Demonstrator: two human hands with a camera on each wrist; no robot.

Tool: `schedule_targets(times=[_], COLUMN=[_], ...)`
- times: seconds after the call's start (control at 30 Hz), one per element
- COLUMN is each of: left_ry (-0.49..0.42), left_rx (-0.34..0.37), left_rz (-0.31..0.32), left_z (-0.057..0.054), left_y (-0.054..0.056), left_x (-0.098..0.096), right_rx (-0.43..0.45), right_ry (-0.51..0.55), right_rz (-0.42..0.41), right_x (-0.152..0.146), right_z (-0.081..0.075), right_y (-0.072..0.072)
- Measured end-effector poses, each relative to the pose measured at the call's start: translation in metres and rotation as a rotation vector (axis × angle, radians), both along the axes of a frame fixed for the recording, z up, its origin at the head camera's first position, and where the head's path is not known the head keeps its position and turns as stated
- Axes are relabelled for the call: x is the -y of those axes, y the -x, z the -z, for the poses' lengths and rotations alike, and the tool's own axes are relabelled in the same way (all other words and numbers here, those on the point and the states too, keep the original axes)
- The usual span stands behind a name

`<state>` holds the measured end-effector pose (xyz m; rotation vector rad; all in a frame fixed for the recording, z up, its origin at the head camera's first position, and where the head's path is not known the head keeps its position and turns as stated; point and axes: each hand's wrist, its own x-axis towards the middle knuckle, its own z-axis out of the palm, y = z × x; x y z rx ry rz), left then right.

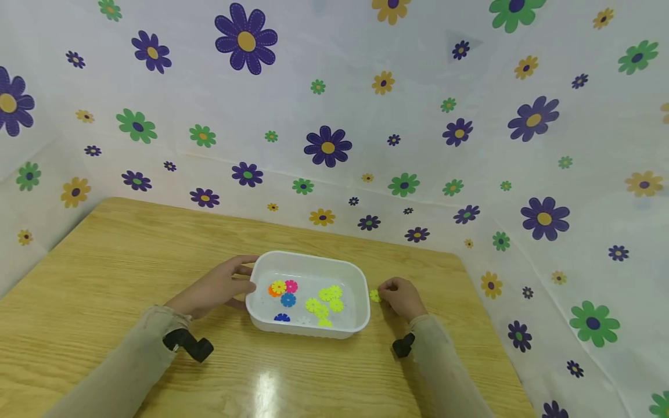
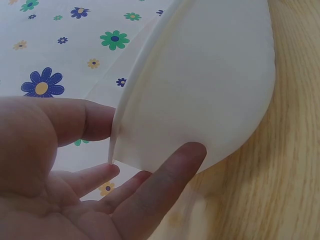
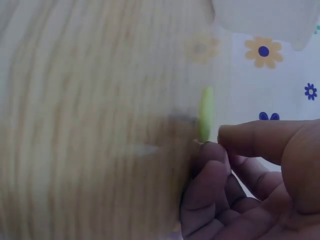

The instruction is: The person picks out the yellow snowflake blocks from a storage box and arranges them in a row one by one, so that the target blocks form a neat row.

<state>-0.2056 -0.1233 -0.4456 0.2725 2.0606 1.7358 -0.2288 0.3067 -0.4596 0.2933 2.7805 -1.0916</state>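
Note:
A white plastic basin sits on the wooden table with flower-shaped plastic discs inside. My left hand holds its left end. In the left wrist view the thumb is over the rim and another finger lies against the outer wall. Just outside the right end, my right hand pinches a yellow-green flower disc between thumb and fingertips. From the right wrist, that disc shows edge-on, close over the table.
Several yellow-green discs lie in the basin's right half. To the left are a pink disc, a blue one, a yellow one over an orange one, and a dark blue one. A flower-print sheet hangs behind the table.

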Motion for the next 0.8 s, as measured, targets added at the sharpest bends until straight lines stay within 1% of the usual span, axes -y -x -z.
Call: schedule_targets(times=[0.1, 0.2, 0.33, 0.47, 0.57, 0.67, 0.73, 0.8], left_ry=[-0.007, -0.011, -0.012, -0.007, 0.0, 0.003, 0.007, 0.011], left_rx=[0.002, 0.005, 0.003, -0.003, -0.004, -0.002, -0.001, 0.0], left_rz=[0.006, 0.008, 0.007, 0.006, 0.003, -0.002, -0.005, -0.009], left_z=[0.002, 0.004, 0.005, 0.006, 0.005, 0.004, 0.004, 0.003], left_y=[0.001, 0.002, 0.004, 0.004, 0.004, 0.003, 0.002, 0.002], left_x=[0.0, 0.0, 0.001, 0.003, 0.002, 0.001, 0.0, -0.001], right_rx=[-0.048, -0.107, -0.164, -0.19, -0.224, -0.237, -0.205, -0.146], right_ry=[0.032, 0.07, 0.098, 0.071, 0.039, 0.021, 0.007, -0.011], right_rz=[-0.013, -0.038, -0.1, -0.201, -0.295, -0.378, -0.417, -0.447], right_x=[0.001, 0.006, 0.02, 0.045, 0.067, 0.087, 0.098, 0.107], right_z=[-0.011, -0.027, -0.046, -0.055, -0.056, -0.052, -0.047, -0.042], right_y=[-0.007, -0.014, -0.021, -0.031, -0.038, -0.041, -0.04, -0.039])
